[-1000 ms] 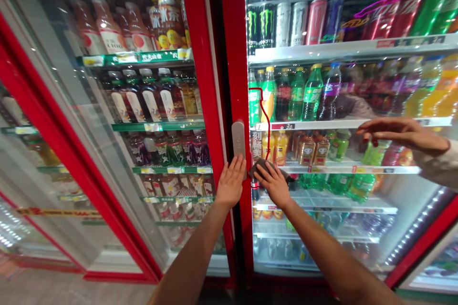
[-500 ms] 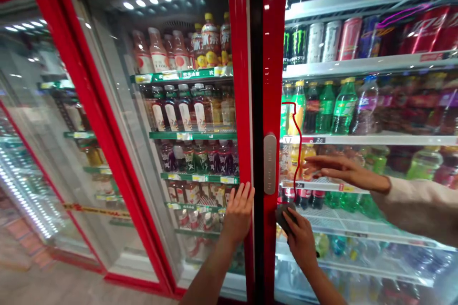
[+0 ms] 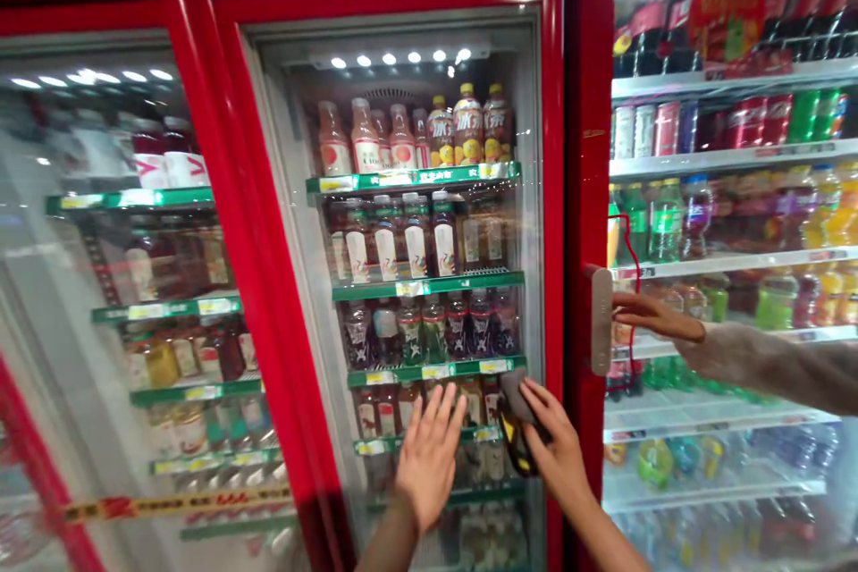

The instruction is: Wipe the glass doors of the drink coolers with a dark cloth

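Observation:
My left hand (image 3: 433,456) is spread flat, fingers up, against or just in front of the middle cooler's glass door (image 3: 395,518). Nothing is in it. Just to its right, my right hand (image 3: 553,442) grips a dark grey pad (image 3: 517,398) by the right part of the same glass. Black and yellow shows directly below the pad; whether that belongs to it or is a reflection I cannot tell. Behind the glass stand rows of bottled drinks (image 3: 416,237) on green-edged shelves.
Another person's hand (image 3: 660,315) reaches in from the right beside the door handle (image 3: 599,322). Right of the handle is a lit cooler with cans and bottles (image 3: 667,219). A red frame (image 3: 255,304) separates the left cooler, whose door carries a yellow strip (image 3: 180,500).
The view has swung left. My left hand has left the red door edge for the glass, and my right hand has brought the pad across from the right-hand cooler's red edge.

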The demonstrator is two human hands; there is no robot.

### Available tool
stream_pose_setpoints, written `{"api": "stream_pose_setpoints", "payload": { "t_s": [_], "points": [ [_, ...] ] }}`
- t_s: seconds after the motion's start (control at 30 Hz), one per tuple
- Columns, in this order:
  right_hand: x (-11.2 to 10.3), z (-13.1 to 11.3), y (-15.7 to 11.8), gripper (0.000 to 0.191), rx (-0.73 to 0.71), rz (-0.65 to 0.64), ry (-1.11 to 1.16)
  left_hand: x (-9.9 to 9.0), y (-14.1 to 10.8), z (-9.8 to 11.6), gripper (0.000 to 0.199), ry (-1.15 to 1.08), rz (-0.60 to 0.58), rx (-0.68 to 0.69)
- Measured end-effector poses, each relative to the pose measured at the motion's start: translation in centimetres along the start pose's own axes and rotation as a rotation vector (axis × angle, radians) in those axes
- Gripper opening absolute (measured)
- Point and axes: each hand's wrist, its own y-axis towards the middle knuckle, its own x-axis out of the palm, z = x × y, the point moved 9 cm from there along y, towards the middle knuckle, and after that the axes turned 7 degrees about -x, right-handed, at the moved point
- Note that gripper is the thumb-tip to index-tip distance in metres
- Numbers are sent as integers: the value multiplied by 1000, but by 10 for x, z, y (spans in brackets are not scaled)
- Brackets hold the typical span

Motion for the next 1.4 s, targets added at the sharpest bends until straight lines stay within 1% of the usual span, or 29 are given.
{"api": "stream_pose_setpoints", "payload": {
  "t_s": [0.07, 0.13, 0.2, 0.27, 0.37, 0.43, 0.5, 0.57, 0.63, 0.7, 0.77, 0.83, 0.9, 0.97, 1.03, 1.07, 1.13, 1.2, 1.27, 1.3, 1.33, 1.4],
  "points": [
    [20, -25, 54, 60, -106, 2, -9, -5, 9, -33, 81, -4, 21, -8],
    [28, -38, 109, 62, -194, 43, -40, -9, 25, -59, 81, -23, 62, -21],
    [24, -42, 161, 62, -240, 140, -100, -12, 45, -78, 81, -42, 111, -27],
    [16, -42, 203, 62, -274, 228, -153, -13, 66, -90, 80, -54, 151, -10],
    [12, -39, 249, 61, -355, 258, -229, -14, 94, -102, 81, -55, 193, 27],
    [9, -35, 272, 60, -406, 286, -286, -15, 110, -112, 83, -47, 209, 41],
    [3, -29, 290, 61, -415, 365, -341, -14, 122, -122, 85, -33, 213, 56],
    [0, -24, 302, 64, -371, 453, -379, -13, 130, -131, 84, -23, 212, 64],
    [4, -23, 306, 66, -318, 490, -407, -10, 136, -139, 82, -21, 218, 47],
    [17, -29, 302, 68, -319, 434, -438, -8, 141, -145, 78, -27, 230, 31],
    [30, -34, 292, 70, -371, 310, -473, -6, 144, -147, 74, -37, 246, 36],
    [31, -33, 284, 69, -411, 235, -498, -5, 148, -149, 72, -44, 272, 64],
    [19, -26, 288, 68, -405, 264, -504, -8, 153, -152, 70, -49, 306, 96],
    [5, -23, 306, 67, -378, 351, -493, -13, 161, -157, 69, -50, 338, 125],
    [1, -29, 329, 66, -362, 421, -477, -18, 170, -163, 68, -44, 361, 139],
    [4, -36, 339, 65, -366, 434, -472, -21, 175, -166, 68, -41, 370, 140],
    [17, -53, 349, 64, -407, 401, -470, -27, 182, -172, 69, -38, 387, 127],
    [34, -65, 344, 63, -481, 293, -475, -30, 185, -178, 71, -42, 406, 112],
    [44, -67, 333, 63, -547, 185, -475, -32, 183, -185, 73, -47, 427, 109],
    [44, -65, 329, 63, -561, 163, -473, -32, 181, -188, 74, -47, 438, 112],
    [41, -62, 328, 63, -558, 174, -471, -33, 180, -192, 75, -43, 448, 115],
    [31, -57, 336, 64, -507, 280, -471, -34, 178, -201, 75, -34, 465, 116]
  ]
}}
